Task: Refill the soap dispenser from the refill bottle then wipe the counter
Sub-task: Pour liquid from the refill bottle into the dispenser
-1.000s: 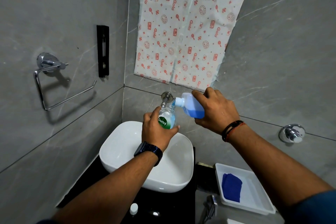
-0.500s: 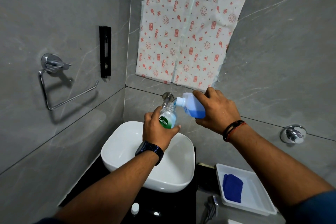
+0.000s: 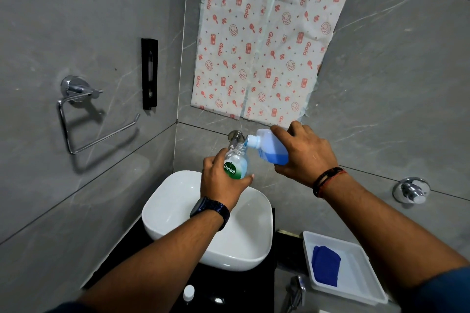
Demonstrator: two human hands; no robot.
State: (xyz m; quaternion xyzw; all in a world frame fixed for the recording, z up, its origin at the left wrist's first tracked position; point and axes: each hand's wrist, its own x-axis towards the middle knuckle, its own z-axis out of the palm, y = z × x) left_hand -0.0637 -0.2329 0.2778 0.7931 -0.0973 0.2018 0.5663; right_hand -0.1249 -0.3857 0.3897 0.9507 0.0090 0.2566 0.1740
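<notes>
- The dispenser (image 3: 236, 164) is in the middle of the frame, held up over the sink (image 3: 178, 201). Its top is off, so its mouth is open.
- The left hand (image 3: 221, 185) is wrapped round its lower part, with the fingers curled tight on it.
- The bottle (image 3: 269, 146) is just to the right of it. It lies tipped over, and its white nozzle is right at the dispenser's mouth.
- The right hand (image 3: 302, 157) grips the bottle from above, fingers curled round its body.
- Almost nothing has moved since a second ago. Both hands hold the same things, and the bottle has the same tilt at the same spot.
- So I think the pour is still going on. The filling step is not done, and the wiping has not begun.
- The dispenser has some pale blue soap in it. How full it is, I cannot tell, because the hand hides the lower part.
- The bottle has darker blue soap low in its body, and a little blue shows at the nozzle.
- The sink below looks white and bare inside.
- In the lower right of the frame is a white tray (image 3: 361, 279) with a blue cloth (image 3: 326, 267) lying in it.
- A small white cap (image 3: 189, 292) stands on the black counter (image 3: 229, 292) at the bottom of the frame.
</notes>
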